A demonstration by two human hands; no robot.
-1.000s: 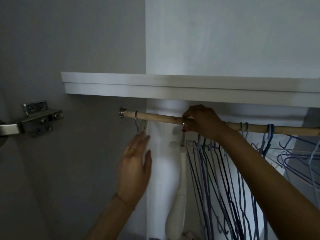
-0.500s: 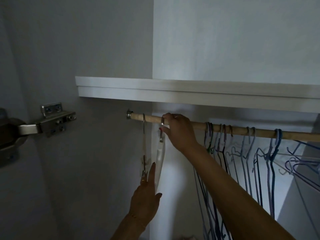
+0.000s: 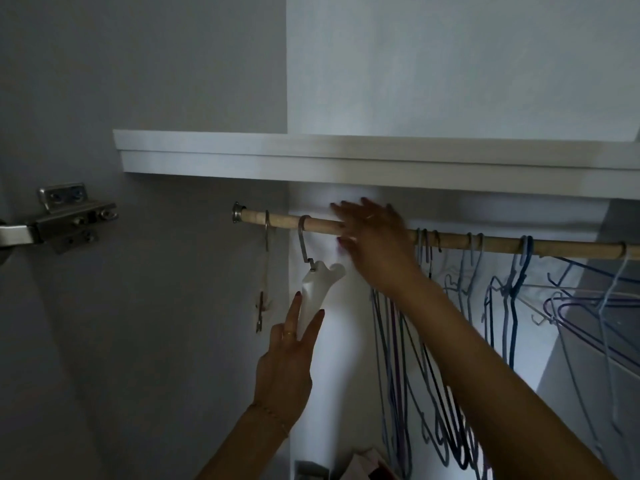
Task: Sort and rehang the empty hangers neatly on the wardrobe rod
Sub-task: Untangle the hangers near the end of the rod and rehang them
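Observation:
A wooden rod point(image 3: 571, 247) runs across the wardrobe under a white shelf point(image 3: 311, 161). A white padded hanger point(image 3: 317, 289) hangs by its metal hook near the rod's left end, beside a thin clip hanger point(image 3: 266, 271). My left hand point(image 3: 289, 358) has its fingers spread around the white hanger's lower part, touching it. My right hand point(image 3: 372, 240) is blurred, fingers apart over the rod, holding nothing. Several wire hangers point(image 3: 502, 299) in blue and purple hang in a bunch to the right.
The wardrobe's side wall carries a metal door hinge point(image 3: 69, 220) at the left. Boxes or folded items point(image 3: 363, 465) lie at the bottom. More tangled wire hangers point(image 3: 588, 306) crowd the rod's right end.
My right hand let go of the white hanger's hook and moved right along the rod. My left hand rose onto the white hanger, which now hangs turned near the rod's left end.

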